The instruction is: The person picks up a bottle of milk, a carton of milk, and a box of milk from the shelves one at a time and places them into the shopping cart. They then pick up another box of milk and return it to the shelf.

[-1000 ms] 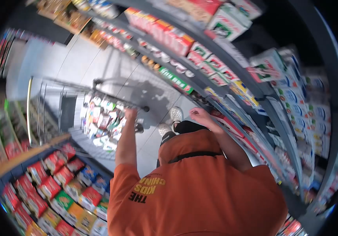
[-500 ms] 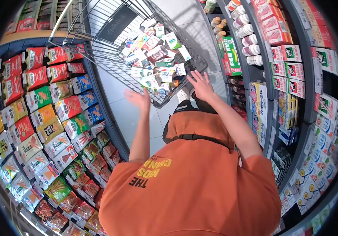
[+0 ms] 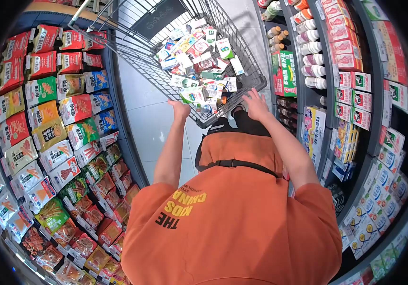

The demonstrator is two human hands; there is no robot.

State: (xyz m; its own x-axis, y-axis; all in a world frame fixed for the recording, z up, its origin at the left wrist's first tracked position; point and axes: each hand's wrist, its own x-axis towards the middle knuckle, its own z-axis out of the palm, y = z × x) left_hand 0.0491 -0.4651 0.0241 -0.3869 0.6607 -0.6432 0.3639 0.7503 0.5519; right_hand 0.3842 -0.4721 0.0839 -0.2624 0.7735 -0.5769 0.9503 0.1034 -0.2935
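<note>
A wire shopping cart [image 3: 137, 71] stands in front of me, its near end close to my body. Piled inside it are many small cartons [image 3: 204, 61], mostly white with green, red and blue prints. My left hand [image 3: 180, 109] is at the cart's near left edge, fingers curled in against the wire. At the near right corner, my right hand [image 3: 257, 105] has its fingers bent over the rim. Neither hand holds a carton. The undersides of both hands are hidden.
A slanted shelf of snack bags [image 3: 47, 114] runs along my left. On my right, shelves carry bottles [image 3: 314, 71], red-and-white cartons [image 3: 353, 97] and more packs. Grey floor tiles [image 3: 156, 137] show between the left shelf and the cart.
My left hand has gone from spread fingers to curled at the cart edge. My right hand has moved onto the corner rim. In view, the cart sits slightly farther right.
</note>
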